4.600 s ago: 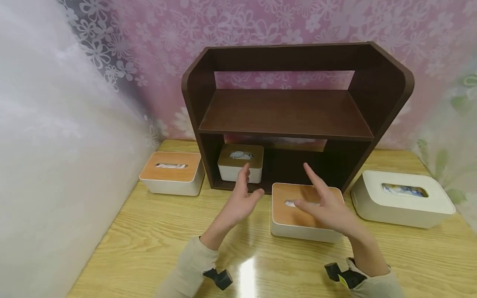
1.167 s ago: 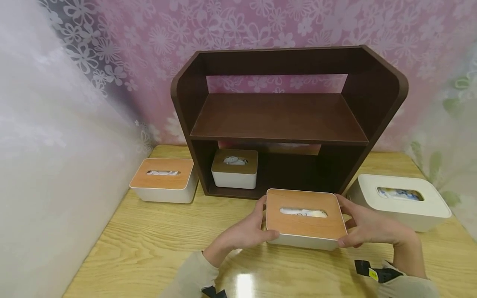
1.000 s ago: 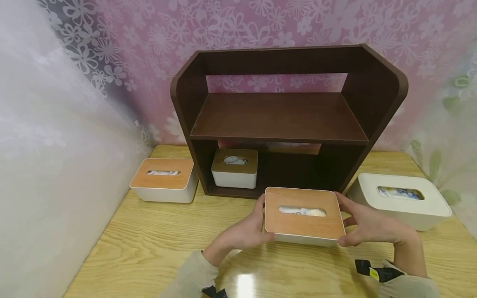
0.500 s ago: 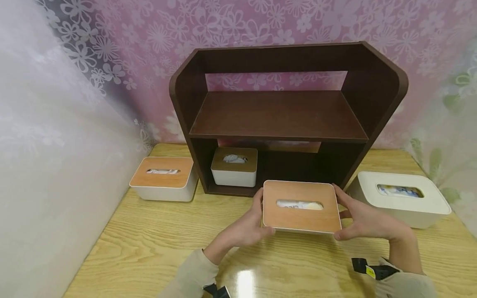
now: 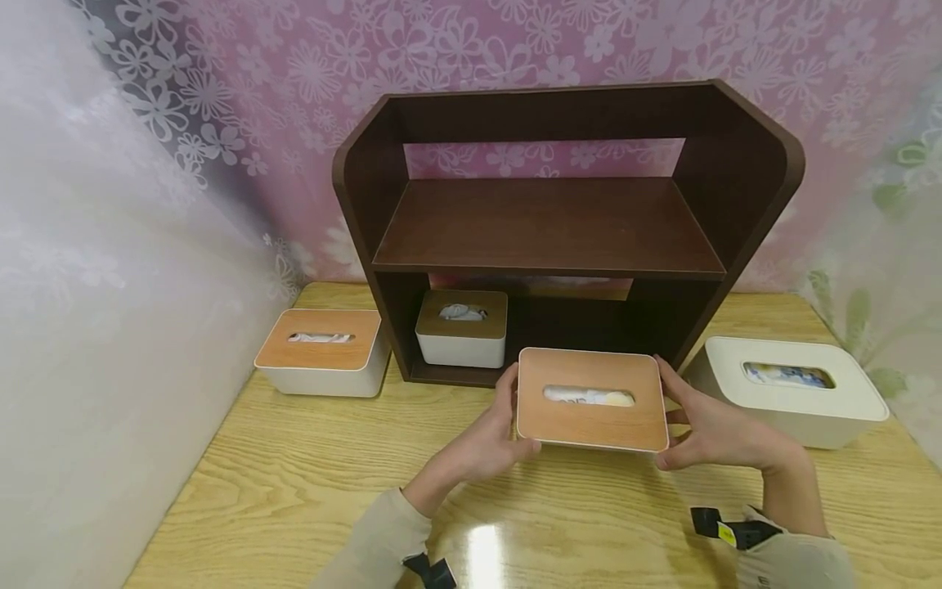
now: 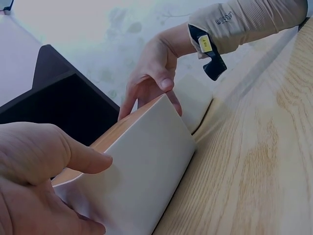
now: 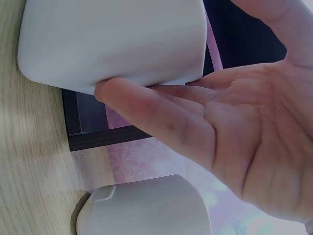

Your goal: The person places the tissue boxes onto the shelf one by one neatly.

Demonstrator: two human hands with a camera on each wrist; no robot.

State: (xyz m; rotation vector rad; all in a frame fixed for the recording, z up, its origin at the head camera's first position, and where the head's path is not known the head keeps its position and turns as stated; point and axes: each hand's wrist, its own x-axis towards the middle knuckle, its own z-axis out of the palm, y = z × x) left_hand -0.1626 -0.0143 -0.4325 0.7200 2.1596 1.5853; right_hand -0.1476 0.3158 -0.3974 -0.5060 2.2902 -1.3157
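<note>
**Tissue box held in front of the shelf**

Both hands hold the wood-lidded tissue box [image 5: 592,401] clear of the tabletop [image 5: 294,483], just before the dark shelf unit [image 5: 567,221] — lid up, long axis and slot running left to right. The left hand [image 5: 482,446] clamps its left end, the right hand [image 5: 717,433] its right end, fingers pressed to the white sides.
</note>
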